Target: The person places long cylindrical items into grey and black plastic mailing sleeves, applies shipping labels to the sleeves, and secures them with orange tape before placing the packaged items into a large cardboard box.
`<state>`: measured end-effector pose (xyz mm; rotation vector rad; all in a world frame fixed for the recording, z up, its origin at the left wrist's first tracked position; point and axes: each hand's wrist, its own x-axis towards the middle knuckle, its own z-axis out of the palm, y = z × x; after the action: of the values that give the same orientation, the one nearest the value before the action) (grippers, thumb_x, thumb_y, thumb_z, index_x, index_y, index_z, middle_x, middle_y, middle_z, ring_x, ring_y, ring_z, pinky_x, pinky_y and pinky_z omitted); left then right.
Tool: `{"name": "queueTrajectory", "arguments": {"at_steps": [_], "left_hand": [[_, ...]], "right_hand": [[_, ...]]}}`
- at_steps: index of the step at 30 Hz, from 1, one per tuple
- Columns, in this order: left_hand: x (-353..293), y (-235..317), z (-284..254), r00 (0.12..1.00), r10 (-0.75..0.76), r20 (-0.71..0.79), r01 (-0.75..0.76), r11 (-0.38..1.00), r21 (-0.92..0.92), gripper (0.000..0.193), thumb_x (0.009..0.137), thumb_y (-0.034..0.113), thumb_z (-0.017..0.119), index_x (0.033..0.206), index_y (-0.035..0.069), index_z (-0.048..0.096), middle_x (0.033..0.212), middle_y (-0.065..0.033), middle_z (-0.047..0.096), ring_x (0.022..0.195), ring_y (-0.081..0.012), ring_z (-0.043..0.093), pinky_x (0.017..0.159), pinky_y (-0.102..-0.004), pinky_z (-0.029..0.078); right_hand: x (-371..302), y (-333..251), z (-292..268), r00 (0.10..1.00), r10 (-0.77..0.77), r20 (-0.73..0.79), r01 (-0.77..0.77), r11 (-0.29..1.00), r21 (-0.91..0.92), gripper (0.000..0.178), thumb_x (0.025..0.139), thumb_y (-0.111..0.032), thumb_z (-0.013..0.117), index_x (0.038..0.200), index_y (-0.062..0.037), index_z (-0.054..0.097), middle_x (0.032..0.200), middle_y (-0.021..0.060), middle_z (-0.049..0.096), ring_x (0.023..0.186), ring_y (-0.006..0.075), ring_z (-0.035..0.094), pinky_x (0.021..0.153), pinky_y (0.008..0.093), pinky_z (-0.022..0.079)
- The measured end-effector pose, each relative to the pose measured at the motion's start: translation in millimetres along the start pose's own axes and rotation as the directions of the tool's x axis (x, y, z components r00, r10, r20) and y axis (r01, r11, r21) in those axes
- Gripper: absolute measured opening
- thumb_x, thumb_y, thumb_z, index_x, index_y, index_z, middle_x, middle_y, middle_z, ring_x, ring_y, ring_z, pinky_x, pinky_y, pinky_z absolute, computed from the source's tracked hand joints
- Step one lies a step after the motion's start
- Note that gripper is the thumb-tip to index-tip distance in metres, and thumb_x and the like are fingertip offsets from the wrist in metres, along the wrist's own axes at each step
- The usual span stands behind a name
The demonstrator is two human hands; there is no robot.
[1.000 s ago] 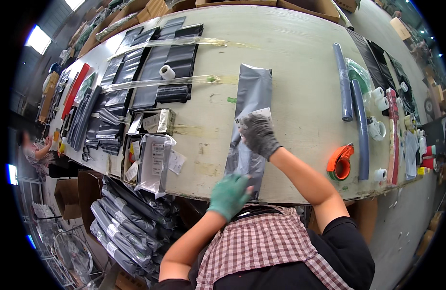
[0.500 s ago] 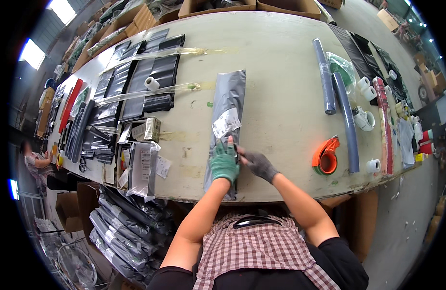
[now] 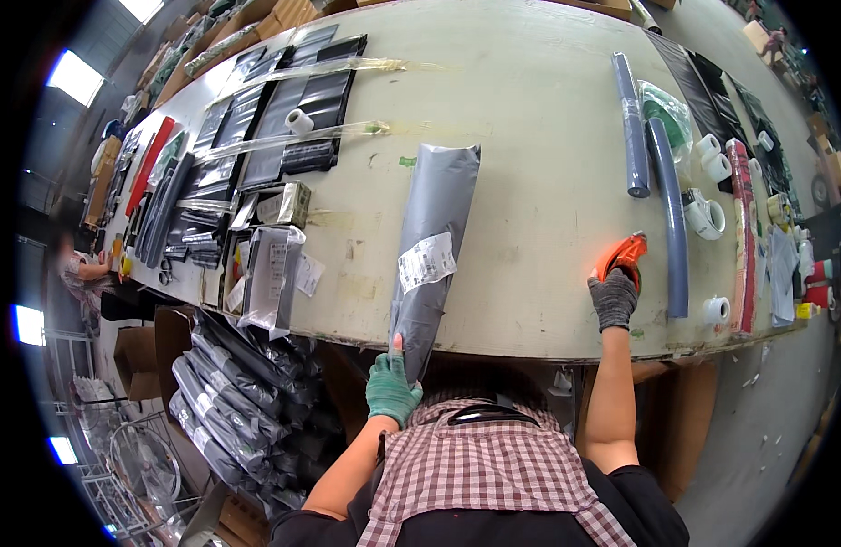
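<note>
A long grey plastic mailing bag (image 3: pixel 439 205), filled and narrow, lies on the table with its near end over the front edge. A white label (image 3: pixel 427 262) sits on its upper side. My left hand (image 3: pixel 393 387), in a green glove, grips the near end of the bag, thumb on top and the other fingers partly hidden. Farther right, my right hand (image 3: pixel 614 299), in a grey glove, is closed around an orange tape dispenser (image 3: pixel 625 253) on the table. The palm side of that hand is hidden.
Left on the table (image 3: pixel 512 109) are black plastic sheets (image 3: pixel 325 105) and a box of labels (image 3: pixel 270 273). Two blue-grey rolls (image 3: pixel 671 228) and white tape rolls (image 3: pixel 707 219) stand beyond my right hand. Packed grey bags (image 3: pixel 215 401) are piled below the table at left.
My right hand has left the bag, moved right and taken hold of the tape dispenser. My left hand has slid down to the bag's near end, which now overhangs the edge.
</note>
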<state>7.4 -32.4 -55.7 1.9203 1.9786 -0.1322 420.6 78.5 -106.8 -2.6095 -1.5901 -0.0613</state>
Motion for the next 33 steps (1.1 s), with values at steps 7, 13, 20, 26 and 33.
{"name": "queueTrajectory", "arguments": {"at_steps": [7, 13, 20, 26, 33], "left_hand": [[3.4, -12.7, -41.7, 0.894, 0.312, -0.321, -0.385, 0.902, -0.196, 0.094, 0.075, 0.060, 0.063, 0.136, -0.005, 0.034, 0.129, -0.0203, 0.045, 0.117, -0.0337, 0.047, 0.101, -0.0404, 0.036], [-0.1, -15.1, -66.8, 0.858, 0.437, 0.268, 0.323, -0.056, -0.945, 0.055, 0.090, 0.045, 0.053, 0.113, -0.005, 0.059, 0.103, -0.0106, 0.066, 0.094, -0.0194, 0.062, 0.086, -0.0323, 0.047], [-0.2, -43.3, -49.4, 0.963, 0.075, 0.259, 0.258, 0.026, -0.966, 0.021, 0.085, 0.015, 0.065, 0.097, -0.002, 0.067, 0.086, -0.0088, 0.069, 0.075, -0.0160, 0.065, 0.067, -0.0269, 0.052], [17.5, -108.9, -29.6, 0.955, -0.286, 0.071, 0.155, 0.281, -0.947, 0.017, 0.084, 0.019, 0.068, 0.086, 0.002, 0.070, 0.071, -0.0021, 0.066, 0.056, -0.0084, 0.058, 0.050, -0.0230, 0.046], [41.6, -83.1, 101.1, 0.796, 0.253, 0.549, 0.508, 0.212, -0.835, 0.032, 0.085, 0.014, 0.061, 0.114, -0.001, 0.059, 0.098, -0.0103, 0.067, 0.088, -0.0232, 0.062, 0.079, -0.0347, 0.050]], "right_hand": [[-116.6, -37.8, -101.5, 0.682, -0.713, 0.163, 0.061, 0.277, 0.959, 0.031, 0.070, -0.023, 0.072, 0.091, -0.0029, 0.062, 0.094, 0.0143, 0.065, 0.090, 0.0245, 0.062, 0.079, 0.0357, 0.050], [-148.5, -97.9, -107.0, 0.124, -0.990, -0.071, 0.563, 0.011, 0.827, 0.036, 0.063, -0.024, 0.073, 0.093, -0.0065, 0.062, 0.091, 0.0137, 0.062, 0.092, 0.0347, 0.058, 0.086, 0.0407, 0.047], [-168.2, -105.9, -121.8, 0.135, -0.950, 0.280, 0.190, 0.303, 0.934, 0.043, 0.074, -0.035, 0.071, 0.101, -0.0015, 0.062, 0.090, 0.0167, 0.064, 0.082, 0.0312, 0.062, 0.077, 0.0353, 0.049], [-159.1, -52.7, -89.6, 0.263, -0.679, 0.685, -0.253, 0.637, 0.728, 0.050, 0.074, -0.040, 0.075, 0.097, 0.0034, 0.067, 0.074, 0.0055, 0.066, 0.069, 0.0106, 0.058, 0.065, 0.0286, 0.049], [-197.4, -98.8, -21.4, 0.506, -0.587, 0.632, -0.024, 0.722, 0.691, 0.063, 0.073, -0.061, 0.066, 0.076, 0.0018, 0.068, 0.059, 0.0129, 0.062, 0.055, 0.0214, 0.060, 0.056, 0.0352, 0.048]]}}
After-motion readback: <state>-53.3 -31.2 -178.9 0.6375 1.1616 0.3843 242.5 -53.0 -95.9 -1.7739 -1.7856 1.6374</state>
